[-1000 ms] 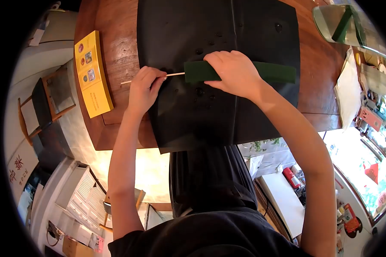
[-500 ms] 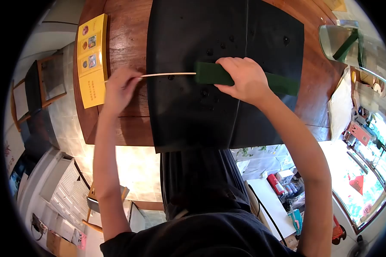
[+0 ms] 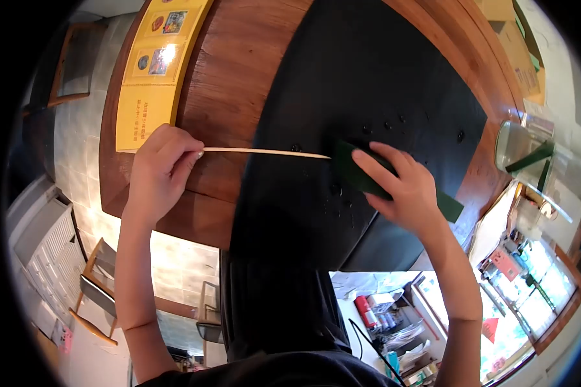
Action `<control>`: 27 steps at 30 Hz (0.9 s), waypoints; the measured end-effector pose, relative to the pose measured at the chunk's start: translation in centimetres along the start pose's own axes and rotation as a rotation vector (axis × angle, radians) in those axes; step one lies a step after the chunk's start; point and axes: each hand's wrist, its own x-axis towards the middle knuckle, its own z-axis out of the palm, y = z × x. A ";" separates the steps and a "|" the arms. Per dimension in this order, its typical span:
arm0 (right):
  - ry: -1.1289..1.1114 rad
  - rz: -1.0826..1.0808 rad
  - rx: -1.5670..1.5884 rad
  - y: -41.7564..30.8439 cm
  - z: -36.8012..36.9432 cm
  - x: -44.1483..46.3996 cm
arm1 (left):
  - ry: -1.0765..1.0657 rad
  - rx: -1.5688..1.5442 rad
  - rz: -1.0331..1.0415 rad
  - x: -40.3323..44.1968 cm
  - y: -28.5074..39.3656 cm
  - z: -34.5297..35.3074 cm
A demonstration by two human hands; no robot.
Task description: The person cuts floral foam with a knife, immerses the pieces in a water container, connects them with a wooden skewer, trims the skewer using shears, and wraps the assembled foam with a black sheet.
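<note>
A thin pale stick [image 3: 258, 151] runs roughly level from my left hand [image 3: 163, 169] to the left end of a dark green block [image 3: 355, 173]. My left hand pinches the stick between thumb and fingertips, near the yellow box. My right hand [image 3: 401, 187] wraps over the green block, thumb on its near side. The block lies tilted, its right end lower in the view, on a black sheet [image 3: 368, 71]. Whether the stick passes into or under the block is hidden. Water drops dot the sheet around the block.
The sheet covers part of a wooden table [image 3: 239, 51]. A yellow printed box [image 3: 155, 84] lies at the left. To the right stands a clear glass container [image 3: 519, 151] with green pieces inside. Cardboard boxes [image 3: 519, 64] are at the top right. A chair [image 3: 99, 293] is at the lower left.
My left hand has moved left, away from the block, and more of the stick now shows between them. The view has turned, and the block appears more tilted.
</note>
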 end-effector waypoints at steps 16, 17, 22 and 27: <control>0.057 -0.022 -0.085 0.2 1.1 0.3 | 0.001 0.027 0.081 1.5 -0.4 1.4; 0.062 -0.024 -0.084 0.2 1.1 0.3 | 0.006 0.032 0.075 1.4 -0.6 1.4; 0.066 -0.033 -0.077 0.3 1.1 0.4 | 0.005 0.003 0.055 1.6 -1.0 2.0; 0.055 -0.044 -0.059 0.5 1.1 0.4 | -0.012 -0.023 0.068 2.0 -1.6 2.7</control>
